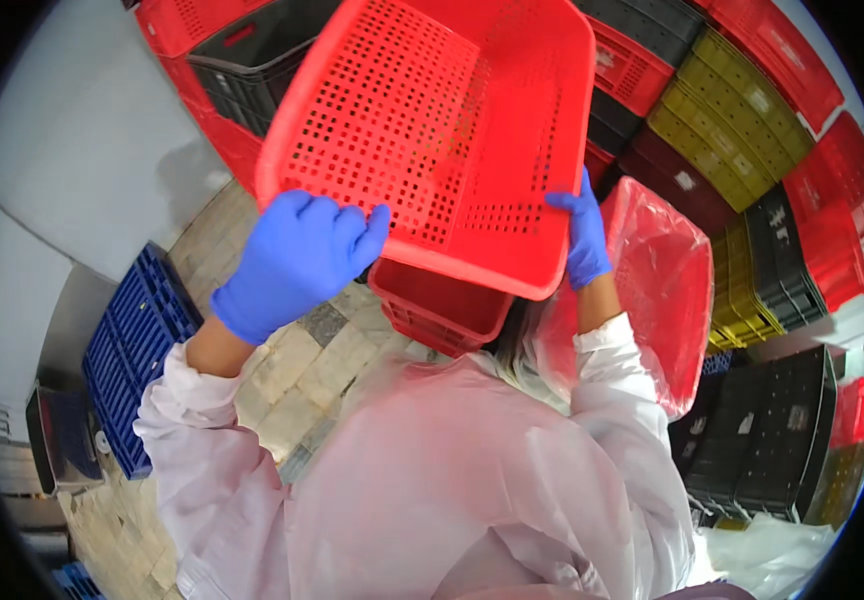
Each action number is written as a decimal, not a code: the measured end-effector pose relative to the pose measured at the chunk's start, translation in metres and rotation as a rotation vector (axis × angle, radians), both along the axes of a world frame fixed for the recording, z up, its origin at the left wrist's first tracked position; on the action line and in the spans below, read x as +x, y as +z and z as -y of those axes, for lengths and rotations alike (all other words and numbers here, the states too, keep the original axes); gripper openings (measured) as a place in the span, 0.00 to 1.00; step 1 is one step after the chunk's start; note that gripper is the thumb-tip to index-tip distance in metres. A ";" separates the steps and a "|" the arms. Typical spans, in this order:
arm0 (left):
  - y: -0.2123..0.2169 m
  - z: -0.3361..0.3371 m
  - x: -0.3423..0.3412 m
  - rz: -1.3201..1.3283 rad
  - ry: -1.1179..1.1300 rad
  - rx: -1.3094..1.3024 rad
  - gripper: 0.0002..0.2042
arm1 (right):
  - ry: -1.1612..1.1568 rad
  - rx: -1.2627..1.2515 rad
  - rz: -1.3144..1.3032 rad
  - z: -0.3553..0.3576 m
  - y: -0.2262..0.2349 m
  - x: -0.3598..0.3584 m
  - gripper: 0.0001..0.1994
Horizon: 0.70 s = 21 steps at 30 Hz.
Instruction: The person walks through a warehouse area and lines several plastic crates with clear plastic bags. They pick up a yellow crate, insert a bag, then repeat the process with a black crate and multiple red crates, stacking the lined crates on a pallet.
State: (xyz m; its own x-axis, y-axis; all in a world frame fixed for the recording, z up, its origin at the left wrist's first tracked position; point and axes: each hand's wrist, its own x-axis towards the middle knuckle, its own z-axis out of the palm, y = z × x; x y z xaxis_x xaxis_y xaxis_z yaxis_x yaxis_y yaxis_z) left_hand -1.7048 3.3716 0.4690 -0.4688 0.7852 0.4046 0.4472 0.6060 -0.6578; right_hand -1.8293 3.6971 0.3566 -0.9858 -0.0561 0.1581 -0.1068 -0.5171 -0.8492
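Both my hands, in blue gloves, hold up a red perforated plastic basket, tilted so that its inside faces me. My left hand is closed over the near left part of its rim. On the right side wall, my right hand grips the basket, thumb on the inner face and the other fingers mostly hidden behind. Just below the basket stands a dark red crate, partly covered by it. Beside my right forearm is a red tub lined with clear plastic film.
Stacks of olive crates, black crates and red crates fill the right side and back. A blue slatted pallet leans on the left over the tiled floor. Clear plastic sheeting lies at the lower right.
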 end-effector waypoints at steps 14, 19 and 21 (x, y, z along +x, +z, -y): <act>-0.244 0.006 -0.088 0.685 0.090 0.461 0.11 | -0.299 0.425 0.368 -0.014 -0.131 0.001 0.38; -0.248 -0.004 -0.106 0.684 0.030 0.365 0.10 | -0.322 0.364 0.413 -0.036 -0.166 -0.002 0.40; -0.250 -0.013 -0.100 0.688 0.086 0.269 0.10 | -0.302 0.371 0.401 -0.044 -0.173 -0.002 0.41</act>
